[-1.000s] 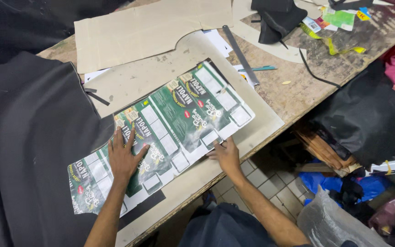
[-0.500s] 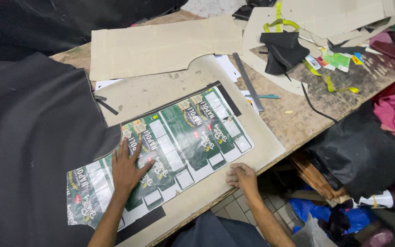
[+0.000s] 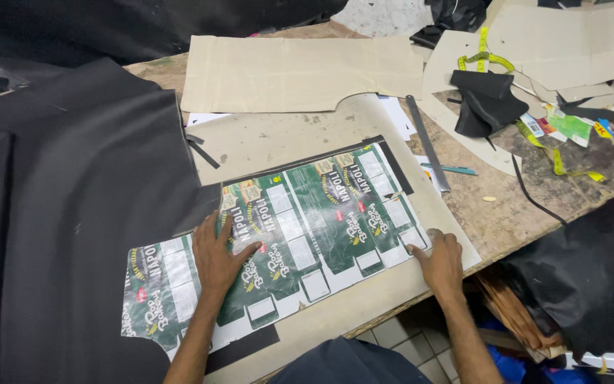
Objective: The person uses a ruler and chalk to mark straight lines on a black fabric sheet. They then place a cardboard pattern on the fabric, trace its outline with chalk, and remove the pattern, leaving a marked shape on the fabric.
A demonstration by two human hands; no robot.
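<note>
A long green and white printed cardboard template [image 3: 307,227] lies on a strip of black fabric whose edge [image 3: 392,163] shows around it, all on a beige paper pattern [image 3: 278,139]. My left hand [image 3: 216,254] presses flat on the template's left middle, fingers spread. My right hand [image 3: 438,257] rests at the template's lower right corner, fingers curled at its edge; whether it pinches anything I cannot tell.
A big black cloth [image 3: 72,213] covers the left side. A metal ruler [image 3: 428,142], a teal pen [image 3: 449,169], a yellow tape measure [image 3: 556,160], black fabric scraps [image 3: 485,103] and cardboard patterns [image 3: 300,71] lie on the wooden table [image 3: 506,213]. Its edge runs lower right.
My right hand slid right along the template's lower edge to its corner. My left hand stayed pressed on the template. The view shifted, showing more of the table's far side.
</note>
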